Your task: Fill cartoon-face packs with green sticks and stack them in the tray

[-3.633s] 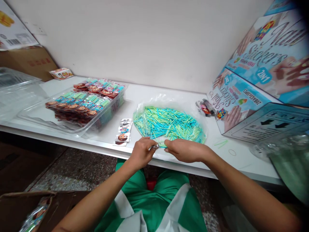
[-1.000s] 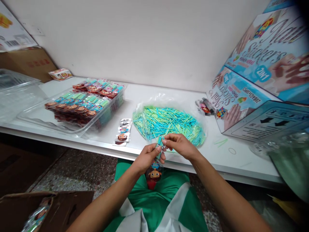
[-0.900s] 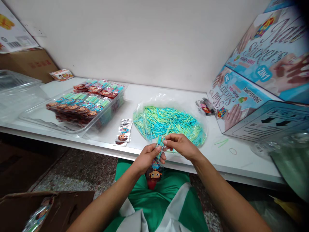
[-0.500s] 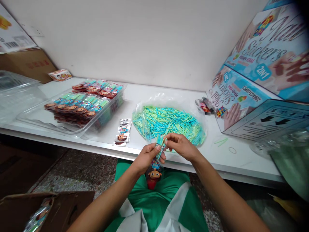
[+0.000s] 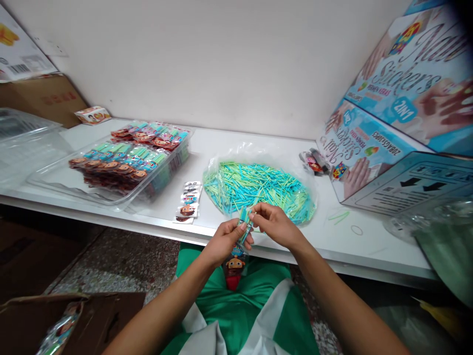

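Note:
Just over the table's front edge, my left hand [image 5: 229, 238] grips a printed packet [image 5: 235, 264] with a cartoon face and red lower end, which hangs down below the fingers. Blue and green sticks [image 5: 244, 217] stand out of the packet's upper part. The fingers of my right hand [image 5: 271, 222] are pinched at the top of these sticks; whether they hold the packet's edge or a stick is hidden. Right behind both hands lies a clear plastic bag [image 5: 310, 197] full of loose green and blue sticks [image 5: 258, 185].
At left, a clear tray [image 5: 121, 201] holds stacked filled packets [image 5: 111, 165]. Flat printed wrappers [image 5: 188, 201] lie between tray and bag. Large blue boxes [image 5: 391, 123] stand at right, near loose green sticks [image 5: 339, 217] and a rubber band [image 5: 356, 230]. An open carton [image 5: 103, 315] sits below left.
The hands stay almost in place, with small finger movements at the top of the sticks. The hanging end of the packet has shifted slightly left.

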{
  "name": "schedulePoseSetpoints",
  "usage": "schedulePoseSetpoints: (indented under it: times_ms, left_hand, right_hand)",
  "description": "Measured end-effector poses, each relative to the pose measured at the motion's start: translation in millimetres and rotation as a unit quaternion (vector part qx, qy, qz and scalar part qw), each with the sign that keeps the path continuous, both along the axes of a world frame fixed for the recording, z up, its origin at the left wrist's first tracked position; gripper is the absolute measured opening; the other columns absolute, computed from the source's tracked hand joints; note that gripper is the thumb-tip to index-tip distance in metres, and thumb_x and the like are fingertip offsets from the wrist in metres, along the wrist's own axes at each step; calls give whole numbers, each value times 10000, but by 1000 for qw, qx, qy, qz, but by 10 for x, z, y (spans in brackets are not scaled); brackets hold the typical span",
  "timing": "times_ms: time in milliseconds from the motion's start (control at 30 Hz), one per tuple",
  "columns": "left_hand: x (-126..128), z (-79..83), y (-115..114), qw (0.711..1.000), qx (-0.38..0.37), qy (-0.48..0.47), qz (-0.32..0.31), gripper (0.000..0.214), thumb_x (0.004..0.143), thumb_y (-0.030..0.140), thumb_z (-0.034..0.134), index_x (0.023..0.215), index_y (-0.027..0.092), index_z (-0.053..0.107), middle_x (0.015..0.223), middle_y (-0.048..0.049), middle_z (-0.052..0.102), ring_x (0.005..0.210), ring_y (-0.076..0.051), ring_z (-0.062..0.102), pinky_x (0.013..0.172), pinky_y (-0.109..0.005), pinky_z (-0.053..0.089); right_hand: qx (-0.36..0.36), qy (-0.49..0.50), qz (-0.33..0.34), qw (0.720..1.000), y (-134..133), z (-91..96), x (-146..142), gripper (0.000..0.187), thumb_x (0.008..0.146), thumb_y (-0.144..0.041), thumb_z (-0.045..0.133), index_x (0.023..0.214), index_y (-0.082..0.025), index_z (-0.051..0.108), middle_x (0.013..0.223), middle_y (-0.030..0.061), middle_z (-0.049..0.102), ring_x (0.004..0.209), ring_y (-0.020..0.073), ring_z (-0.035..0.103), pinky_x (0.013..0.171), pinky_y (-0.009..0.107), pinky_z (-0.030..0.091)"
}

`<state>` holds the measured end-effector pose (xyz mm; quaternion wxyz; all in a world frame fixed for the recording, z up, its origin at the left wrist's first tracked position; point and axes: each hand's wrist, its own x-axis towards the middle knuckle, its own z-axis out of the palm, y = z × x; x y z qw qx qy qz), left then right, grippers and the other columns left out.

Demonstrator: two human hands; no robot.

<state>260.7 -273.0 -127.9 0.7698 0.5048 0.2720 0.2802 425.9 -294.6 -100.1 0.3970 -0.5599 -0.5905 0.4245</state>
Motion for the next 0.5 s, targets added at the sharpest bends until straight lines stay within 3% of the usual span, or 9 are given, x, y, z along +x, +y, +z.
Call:
schedulePoseSetpoints:
  times_ms: [100, 267, 500]
  left_hand:
    - [2, 1, -8, 1000, -24, -9, -9, 333, 811, 446, 540, 876, 121, 564, 700, -46, 634, 562, -112, 583, 565, -222, 439]
    - [10, 4, -19, 999, -48, -21, -8, 319, 812, 432, 543, 850, 117, 568, 674, -43, 633, 536, -105, 575, 537, -207, 431]
    - [-11, 3, -10, 998, -54, -33, -29, 286, 825, 394, 540, 867, 114, 577, 687, -52, 640, 554, -113, 595, 543, -208, 450]
  right_hand:
    - [15, -10, -18, 1000, 9, -37, -23, 81, 790, -255, 497, 833, -189, 516, 704, -23, 542, 628, 111, 516, 572, 244, 412]
    - [9, 2, -26, 1000, 3, -25, -40, 212, 796, -256, 485, 989, -188, 539, 763, -9, 563, 672, 123, 535, 606, 256, 431]
    - [14, -17, -2, 1000, -5, 13, -39, 146, 825, -316, 491, 834, -191, 564, 717, -16, 549, 642, 115, 515, 594, 248, 423]
